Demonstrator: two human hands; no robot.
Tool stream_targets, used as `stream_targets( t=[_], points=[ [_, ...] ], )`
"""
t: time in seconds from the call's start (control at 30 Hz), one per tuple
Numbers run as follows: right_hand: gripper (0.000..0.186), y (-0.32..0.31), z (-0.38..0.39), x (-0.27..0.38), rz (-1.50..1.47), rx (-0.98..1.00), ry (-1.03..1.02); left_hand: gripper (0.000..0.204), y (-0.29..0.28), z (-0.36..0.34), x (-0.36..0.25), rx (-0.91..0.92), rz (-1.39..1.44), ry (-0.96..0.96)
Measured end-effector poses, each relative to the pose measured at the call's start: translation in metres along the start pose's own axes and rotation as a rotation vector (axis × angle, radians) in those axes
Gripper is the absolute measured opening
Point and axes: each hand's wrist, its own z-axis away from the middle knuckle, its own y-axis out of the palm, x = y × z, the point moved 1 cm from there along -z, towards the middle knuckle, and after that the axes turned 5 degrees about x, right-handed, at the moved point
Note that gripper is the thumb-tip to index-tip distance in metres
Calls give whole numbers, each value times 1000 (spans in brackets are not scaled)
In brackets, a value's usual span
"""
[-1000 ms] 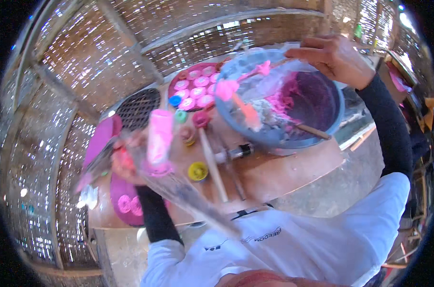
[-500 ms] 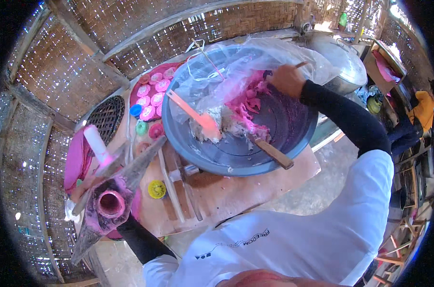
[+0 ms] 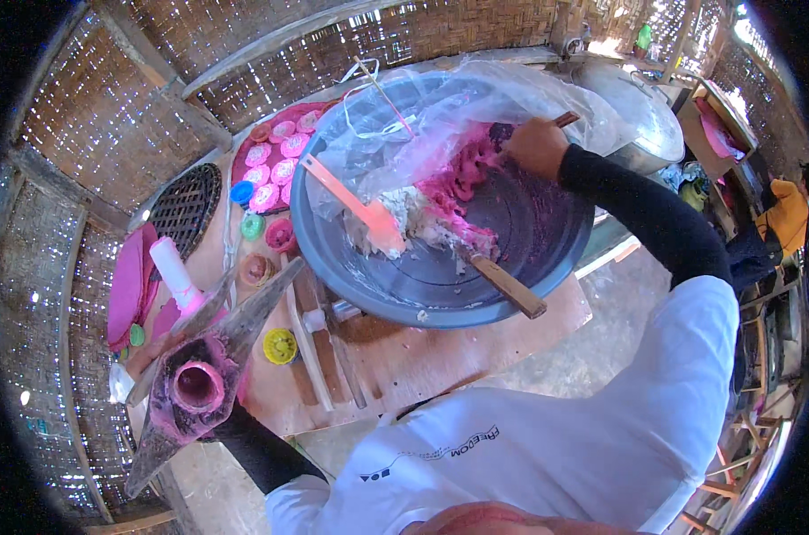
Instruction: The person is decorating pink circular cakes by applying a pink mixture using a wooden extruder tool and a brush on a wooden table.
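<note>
My right hand [image 3: 538, 150] is closed round a wooden-handled tool [image 3: 566, 119], its working end down in the bright pink dough [image 3: 465, 183]. The dough lies in a large grey-blue basin [image 3: 404, 316], beside a whitish dough mass [image 3: 409, 209]. A coral spatula [image 3: 342, 192] leans in the basin from the left, and another wooden handle [image 3: 509, 285] rests across the near rim. To the left, my left arm reaches up to a pink-smeared wooden press [image 3: 168, 419] with a round open barrel [image 3: 197, 386]. My left hand [image 3: 210, 435] holds this press, its fingers mostly hidden behind it.
A white plunger-like cylinder [image 3: 174, 272] stands behind the press. Pink round pieces [image 3: 284, 169] lie on a tray at the far left, near a dark woven rack [image 3: 186, 209]. A yellow cup mould [image 3: 279, 346] sits on the table [image 3: 422, 366]. Clear plastic sheeting [image 3: 476, 94] drapes the basin's far side.
The press has shifted slightly left and down, while the whole view has also shifted a little. More of the tool's handle shows beyond my right hand, which stays over the pink dough.
</note>
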Motion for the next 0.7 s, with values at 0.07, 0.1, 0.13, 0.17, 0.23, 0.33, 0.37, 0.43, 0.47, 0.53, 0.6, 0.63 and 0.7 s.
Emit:
stream_targets(
  t=[0.07, 0.1, 0.13, 0.17, 0.23, 0.33, 0.37, 0.43, 0.47, 0.53, 0.6, 0.63, 0.7],
  points=[
    [16, 4, -4, 2, -2, -26, 69, 38, 1, 0, 0, 6, 3, 0],
    [16, 5, -2, 3, -18, -13, 32, 38, 2, -1, 0, 6, 2, 5],
    [16, 5, -1, 5, -34, -1, -11, 38, 1, -1, 1, 9, 0, 1],
    [16, -4, 3, 6, -34, -2, -14, 38, 0, 0, 2, 10, -2, -1],
    [17, -20, 16, 4, -24, 143, -73, 38, 0, -1, 3, 10, 0, -1],
    [12, -14, 13, -2, 3, 113, 13, 38, 7, -4, 3, 12, 15, 10],
    [12, -9, 11, 0, 4, 117, 20, 38, 9, -5, 4, 18, 20, 14],
    [14, -5, 0, 9, -21, 5, 12, 39, 11, -6, 5, 37, 7, 25],
    [14, -7, 0, 10, -23, 2, 9, 39, 9, -7, 7, 52, -12, 37],
    [14, -14, 7, 9, -62, 79, -110, 39, 5, -8, 12, 90, -48, 66],
    [13, -19, 11, 7, -62, 104, -83, 36, -6, -10, 28, 151, 119, -151],
    [13, -19, 14, 6, -63, 133, -51, 34, -12, -11, 38, 186, 254, -319],
    [12, -1, 6, 6, -15, 68, 18, 30, -13, -10, 47, 242, 460, -566]
  ],
)
